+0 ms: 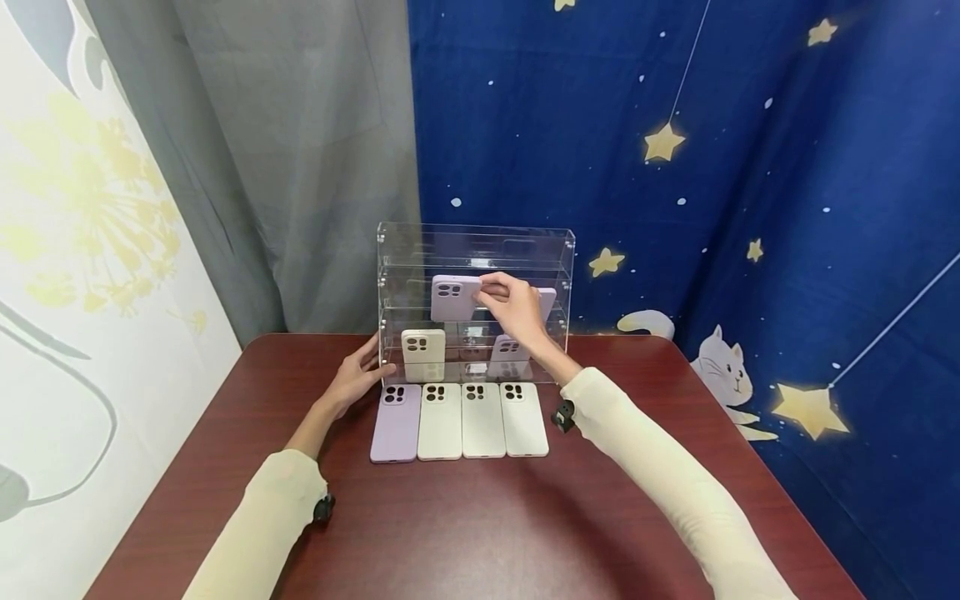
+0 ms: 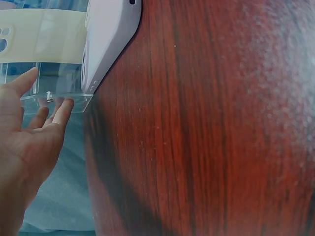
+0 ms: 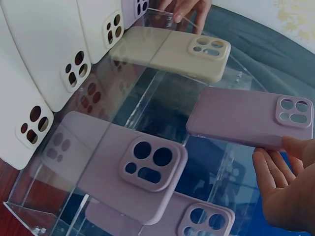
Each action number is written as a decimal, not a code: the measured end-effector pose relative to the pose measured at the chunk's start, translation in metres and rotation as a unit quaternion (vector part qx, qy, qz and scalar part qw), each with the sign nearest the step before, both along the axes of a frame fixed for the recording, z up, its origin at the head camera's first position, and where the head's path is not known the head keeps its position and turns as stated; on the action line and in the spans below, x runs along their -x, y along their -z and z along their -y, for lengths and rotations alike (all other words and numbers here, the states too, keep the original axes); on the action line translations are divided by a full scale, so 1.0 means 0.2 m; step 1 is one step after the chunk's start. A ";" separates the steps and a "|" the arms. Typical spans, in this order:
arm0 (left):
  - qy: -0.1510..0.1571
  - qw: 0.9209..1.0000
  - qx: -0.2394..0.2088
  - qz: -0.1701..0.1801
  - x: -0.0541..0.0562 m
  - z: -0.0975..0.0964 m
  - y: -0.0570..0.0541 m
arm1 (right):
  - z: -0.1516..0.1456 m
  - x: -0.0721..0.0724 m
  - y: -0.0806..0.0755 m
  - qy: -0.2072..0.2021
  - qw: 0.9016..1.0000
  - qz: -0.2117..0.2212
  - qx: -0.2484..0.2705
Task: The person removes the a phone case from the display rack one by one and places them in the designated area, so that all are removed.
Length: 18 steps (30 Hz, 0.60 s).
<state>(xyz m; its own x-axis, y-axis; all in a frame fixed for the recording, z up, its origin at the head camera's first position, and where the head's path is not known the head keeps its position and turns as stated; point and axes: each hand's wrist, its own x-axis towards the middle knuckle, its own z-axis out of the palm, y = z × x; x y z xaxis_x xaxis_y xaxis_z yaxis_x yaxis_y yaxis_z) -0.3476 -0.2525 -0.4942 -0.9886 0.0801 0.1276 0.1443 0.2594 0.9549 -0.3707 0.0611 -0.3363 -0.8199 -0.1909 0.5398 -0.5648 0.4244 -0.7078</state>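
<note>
My right hand (image 1: 517, 308) pinches a light purple phone case (image 1: 450, 307) by its edge, in front of the middle tiers of a clear acrylic display rack (image 1: 480, 242). In the right wrist view the held case (image 3: 231, 115) shows its camera cutouts near my fingers. My left hand (image 1: 352, 379) touches the rack's left side, thumb toward the front and fingers along the side panel. A cream phone case (image 1: 423, 343) leans in the bottom tier at the left. At the right side stand a purple case (image 1: 510, 348) and, higher up, another purple case (image 1: 549, 302) partly behind my right hand.
Before the rack, a purple case (image 1: 395, 427) and three whitish cases (image 1: 483, 425) lie side by side on the dark red wooden table (image 1: 450, 525). Behind the table hang a grey curtain (image 1: 322, 167) and a blue star-patterned curtain (image 1: 540, 125).
</note>
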 end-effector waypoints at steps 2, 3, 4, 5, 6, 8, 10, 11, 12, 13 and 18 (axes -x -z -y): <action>0.002 1.000 -0.001 -0.003 0.00 0.00 0.00 | 0.01 -0.01 -0.01 -0.004 1.000 -0.004 0.000; 0.003 1.000 -0.003 -0.005 0.00 0.00 0.00 | 0.01 -0.02 -0.02 -0.005 1.000 -0.005 0.000; 0.005 1.000 -0.002 -0.007 0.00 0.00 0.00 | 0.01 -0.03 -0.02 -0.006 1.000 -0.006 0.000; 0.006 1.000 -0.002 -0.008 -0.01 0.00 0.00 | 0.01 -0.03 -0.03 -0.006 1.000 -0.007 -0.001; 0.006 1.000 0.000 -0.009 -0.01 0.01 0.00 | 0.01 -0.04 -0.03 -0.007 1.000 -0.008 -0.001; 0.007 1.000 -0.003 -0.011 -0.01 0.00 -0.01 | 0.02 -0.06 -0.04 -0.011 1.000 -0.009 -0.002; 0.008 1.000 -0.004 -0.014 -0.02 0.00 -0.01 | 0.02 -0.08 -0.05 -0.015 1.000 -0.009 -0.003; 0.009 1.000 -0.006 -0.015 -0.02 0.00 -0.01 | 0.02 -0.09 -0.05 -0.018 1.000 -0.008 -0.003; 0.010 1.000 -0.008 -0.016 -0.02 0.00 -0.01 | 0.02 -0.10 -0.05 -0.022 1.000 -0.005 -0.002; 0.011 1.000 -0.008 -0.017 -0.02 0.00 0.00 | 0.03 -0.10 -0.05 -0.026 1.000 -0.003 -0.001; 0.008 1.000 -0.001 -0.017 -0.01 0.01 0.00 | 0.04 -0.14 -0.06 -0.038 0.999 0.001 0.003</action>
<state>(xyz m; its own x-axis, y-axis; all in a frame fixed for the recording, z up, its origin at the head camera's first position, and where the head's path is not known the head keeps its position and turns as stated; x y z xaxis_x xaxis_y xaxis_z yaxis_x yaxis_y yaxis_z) -0.3449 -0.2537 -0.4942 -0.9823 0.0962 0.1607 0.1804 0.2548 0.9500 -0.3436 0.0533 -0.3243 -0.8042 -0.2492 0.5396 -0.5938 0.3767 -0.7109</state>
